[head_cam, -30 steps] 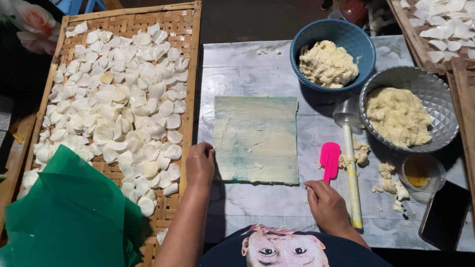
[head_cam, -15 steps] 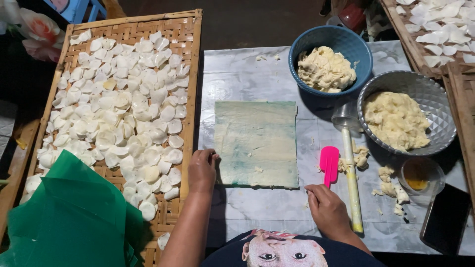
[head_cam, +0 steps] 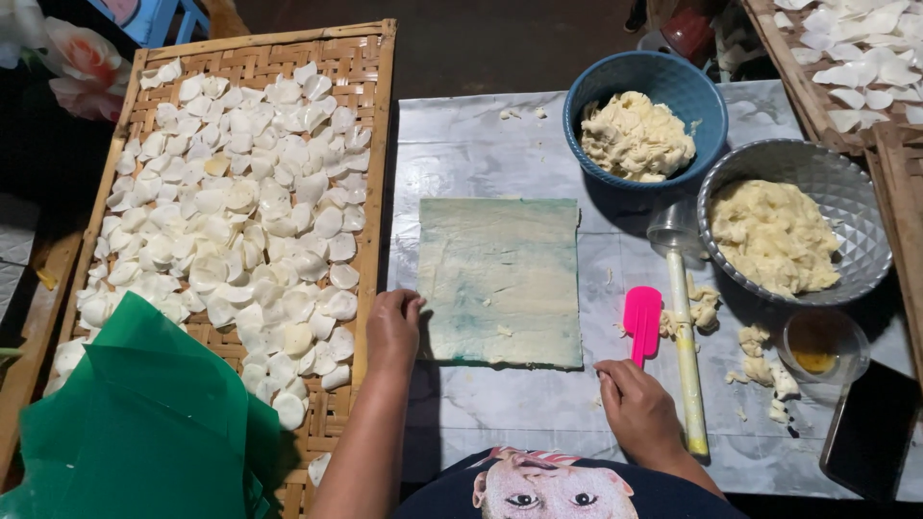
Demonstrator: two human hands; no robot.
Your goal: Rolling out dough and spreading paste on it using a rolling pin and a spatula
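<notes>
Left hand: the left hand (head_cam: 392, 330) rests fingers curled at the lower left corner of the dough sheet (head_cam: 501, 282), fingertips touching its edge; grips nothing.
Right hand: the right hand (head_cam: 637, 407) lies knuckles up just below the sheet's lower right corner, fingers bent onto the table covering (head_cam: 481, 144); holds nothing that shows.
Dough sheet: pale, greenish, roughly square, flat on the grey covering, between the two hands.
Tools: a pink spatula (head_cam: 641, 314) lies just right of the sheet; a long pale rolling stick (head_cam: 686, 354) lies beside it, near the right hand.
Bowls: a blue bowl (head_cam: 644, 70) and a metal bowl (head_cam: 836, 183), both holding lumpy pale dough, stand at upper right.
Left side: a woven tray (head_cam: 369, 115) is covered with thin white pieces; green plastic sheets (head_cam: 144, 413) overlap its near corner.
Far right: a small cup (head_cam: 824, 343) with yellow liquid, a dark phone (head_cam: 873, 429).
</notes>
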